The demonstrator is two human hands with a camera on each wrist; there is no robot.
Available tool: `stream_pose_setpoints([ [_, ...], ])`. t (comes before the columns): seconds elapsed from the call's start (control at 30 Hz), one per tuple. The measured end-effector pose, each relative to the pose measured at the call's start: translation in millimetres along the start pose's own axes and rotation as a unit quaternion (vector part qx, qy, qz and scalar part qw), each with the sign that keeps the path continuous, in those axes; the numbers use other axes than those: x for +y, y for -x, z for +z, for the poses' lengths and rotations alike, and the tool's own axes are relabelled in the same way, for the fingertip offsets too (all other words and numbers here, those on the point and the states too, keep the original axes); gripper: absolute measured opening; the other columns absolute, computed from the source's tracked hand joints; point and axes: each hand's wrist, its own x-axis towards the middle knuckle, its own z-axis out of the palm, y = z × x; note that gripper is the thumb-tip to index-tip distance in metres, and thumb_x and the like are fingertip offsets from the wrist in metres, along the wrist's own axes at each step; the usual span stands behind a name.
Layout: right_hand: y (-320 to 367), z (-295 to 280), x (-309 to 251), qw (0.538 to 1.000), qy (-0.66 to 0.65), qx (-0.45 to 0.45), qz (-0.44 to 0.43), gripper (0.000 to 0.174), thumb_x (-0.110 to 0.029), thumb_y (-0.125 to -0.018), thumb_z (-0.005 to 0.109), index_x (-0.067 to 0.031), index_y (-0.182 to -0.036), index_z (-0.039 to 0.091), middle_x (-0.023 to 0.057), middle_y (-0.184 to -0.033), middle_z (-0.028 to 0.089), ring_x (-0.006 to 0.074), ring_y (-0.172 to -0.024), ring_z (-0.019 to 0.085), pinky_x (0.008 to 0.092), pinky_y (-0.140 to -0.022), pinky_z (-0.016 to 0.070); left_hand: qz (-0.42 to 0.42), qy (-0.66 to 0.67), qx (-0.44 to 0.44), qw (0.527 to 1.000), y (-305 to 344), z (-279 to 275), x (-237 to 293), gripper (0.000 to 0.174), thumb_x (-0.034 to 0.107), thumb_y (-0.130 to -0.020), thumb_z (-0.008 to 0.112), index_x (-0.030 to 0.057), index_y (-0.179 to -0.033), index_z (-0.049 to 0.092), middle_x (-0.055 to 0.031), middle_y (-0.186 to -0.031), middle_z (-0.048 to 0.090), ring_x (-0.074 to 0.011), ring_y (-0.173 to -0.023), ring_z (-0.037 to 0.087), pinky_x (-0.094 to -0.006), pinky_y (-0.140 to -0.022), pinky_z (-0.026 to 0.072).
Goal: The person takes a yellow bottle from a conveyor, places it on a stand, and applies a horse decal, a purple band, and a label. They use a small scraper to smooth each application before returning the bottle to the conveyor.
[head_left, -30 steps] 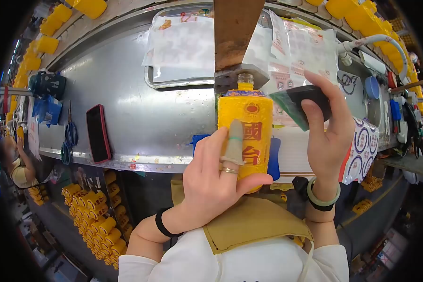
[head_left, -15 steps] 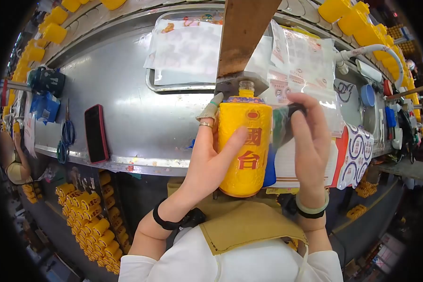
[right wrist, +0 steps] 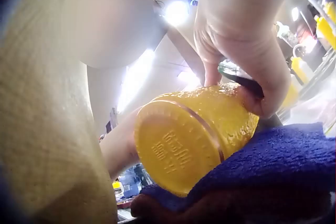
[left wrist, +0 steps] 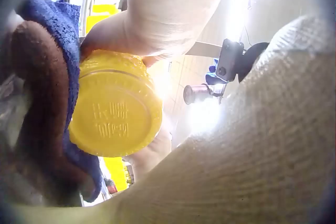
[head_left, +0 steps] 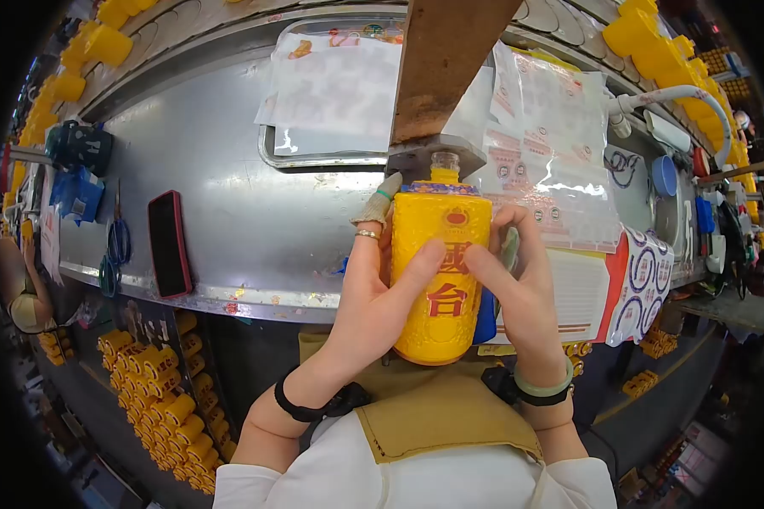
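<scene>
A yellow bottle [head_left: 446,301] with red characters and a clear glass mouth lies between both hands, its neck pointing at a metal plate [head_left: 475,154] on a wooden post. My left hand [head_left: 369,293] grips its left side, thumb over the front; one finger wears a pale finger cover. Against the other side, my right hand [head_left: 528,297] curls with its thumb on the front near the characters. A black-and-green scraper [right wrist: 241,79] is held within the right fingers, mostly hidden in the head view. Blue cloth [right wrist: 283,148] lies under the bottle, whose embossed base faces both wrist cameras.
On the metal bench, left, lie a phone [head_left: 170,246] and scissors [head_left: 119,242]. A metal tray [head_left: 269,153] with white sheets stands behind. Clear printed plastic sheets [head_left: 560,127] and a patterned sheet [head_left: 641,288] lie right. Stacked yellow bottles [head_left: 161,407] are below left.
My left hand has slid from the bottle's front to its left side. My right hand has brought the scraper leftward from beside the bottle to its right side.
</scene>
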Motion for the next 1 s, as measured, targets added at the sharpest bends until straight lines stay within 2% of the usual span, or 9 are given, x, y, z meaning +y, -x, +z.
stream_pose_setpoints([
  [0.5,-2.0,-2.0,3.5,1.000,0.012,0.005,-0.020,0.037,-0.005,-0.089,0.078,-0.0066,-0.112,0.049,0.0006,-0.104,0.050,0.0108,-0.098,0.048,0.0248,-0.088,0.0426,-0.001,-0.019,-0.010,1.000,1.6,-3.6,1.4,0.074,0.005,-0.103,0.061,-0.0016,-0.161,0.017,-0.0156,-0.148,0.047,-0.0192,-0.134,0.050,-0.0348,-0.112,0.0423],
  [0.6,-5.8,-3.3,-2.4,0.999,0.026,-0.010,-0.041,0.041,-0.004,-0.088,0.078,-0.0046,-0.118,0.050,0.0016,-0.106,0.053,0.0119,-0.099,0.051,0.0265,-0.089,0.0438,-0.011,-0.022,-0.014,1.000,2.9,-5.5,4.8,0.075,0.005,-0.102,0.062,-0.0016,-0.161,0.017,-0.0163,-0.149,0.046,-0.0195,-0.135,0.050,-0.0352,-0.112,0.0421],
  [0.7,-14.3,-2.8,-28.2,0.987,0.079,-0.022,-0.135,0.039,-0.003,-0.092,0.072,-0.0036,-0.127,0.055,0.0046,-0.110,0.058,0.0144,-0.102,0.056,0.0286,-0.089,0.0458,-0.007,-0.025,-0.023,0.999,3.9,-10.2,2.3,0.068,0.011,-0.107,0.055,-0.0017,-0.161,0.017,-0.0178,-0.153,0.043,-0.0207,-0.139,0.046,-0.0369,-0.116,0.0374],
  [0.77,-20.9,-5.3,-44.2,0.952,0.196,0.020,-0.235,0.035,0.000,-0.094,0.064,-0.0042,-0.129,0.062,0.0083,-0.111,0.061,0.0204,-0.100,0.061,0.0309,-0.088,0.0487,-0.007,0.043,-0.022,0.999,2.7,-16.3,-4.1,0.062,0.026,-0.112,0.043,-0.0015,-0.162,0.017,-0.0210,-0.159,0.036,-0.0259,-0.147,0.038,-0.0397,-0.122,0.0297],
  [0.8,-24.8,-4.6,-57.5,0.849,0.378,0.026,-0.368,0.033,0.002,-0.092,0.060,-0.0061,-0.122,0.070,0.0096,-0.105,0.063,0.0226,-0.096,0.062,0.0328,-0.085,0.0509,-0.005,0.044,-0.022,0.999,3.6,-16.8,-3.0,0.062,0.026,-0.112,0.043,-0.0015,-0.162,0.017,-0.0210,-0.159,0.036,-0.0259,-0.147,0.038,-0.0397,-0.122,0.0297],
  [0.83,-24.7,-6.1,-60.6,0.848,0.379,0.025,-0.369,0.033,0.002,-0.092,0.060,-0.0061,-0.122,0.070,0.0096,-0.105,0.063,0.0226,-0.096,0.062,0.0328,-0.085,0.0509,-0.006,0.025,0.004,1.000,4.7,-17.3,-1.8,0.062,0.032,-0.113,0.037,-0.0013,-0.162,0.017,-0.0223,-0.161,0.033,-0.0285,-0.149,0.035,-0.0411,-0.124,0.0264],
  [0.9,-24.5,-8.9,-63.6,0.604,0.543,-0.125,-0.570,0.032,-0.003,-0.084,0.066,-0.0056,-0.115,0.071,0.0076,-0.103,0.066,0.0217,-0.088,0.063,0.0331,-0.078,0.0531,-0.006,0.005,0.031,0.999,6.1,-21.4,-1.5,0.064,0.039,-0.114,0.031,-0.0011,-0.162,0.017,-0.0236,-0.163,0.030,-0.0311,-0.152,0.031,-0.0426,-0.126,0.0231],
  [0.93,-16.6,-5.1,-58.0,0.603,0.542,-0.126,-0.571,0.032,-0.003,-0.084,0.066,-0.0056,-0.115,0.071,0.0076,-0.103,0.066,0.0217,-0.088,0.063,0.0331,-0.078,0.0531,-0.005,0.001,0.040,0.999,5.2,-26.8,-3.8,0.066,0.042,-0.114,0.030,-0.0008,-0.162,0.017,-0.0244,-0.163,0.029,-0.0329,-0.153,0.030,-0.0439,-0.126,0.0222],
  [1.0,9.3,9.4,-42.2,0.613,0.467,-0.249,-0.587,0.036,-0.012,-0.077,0.072,-0.0088,-0.113,0.075,0.0017,-0.100,0.066,0.0184,-0.082,0.062,0.0321,-0.074,0.0520,0.006,-0.024,0.052,0.998,6.9,-29.4,-0.2,0.068,0.047,-0.113,0.027,0.0004,-0.162,0.017,-0.0250,-0.163,0.029,-0.0340,-0.153,0.030,-0.0457,-0.127,0.0212],
])
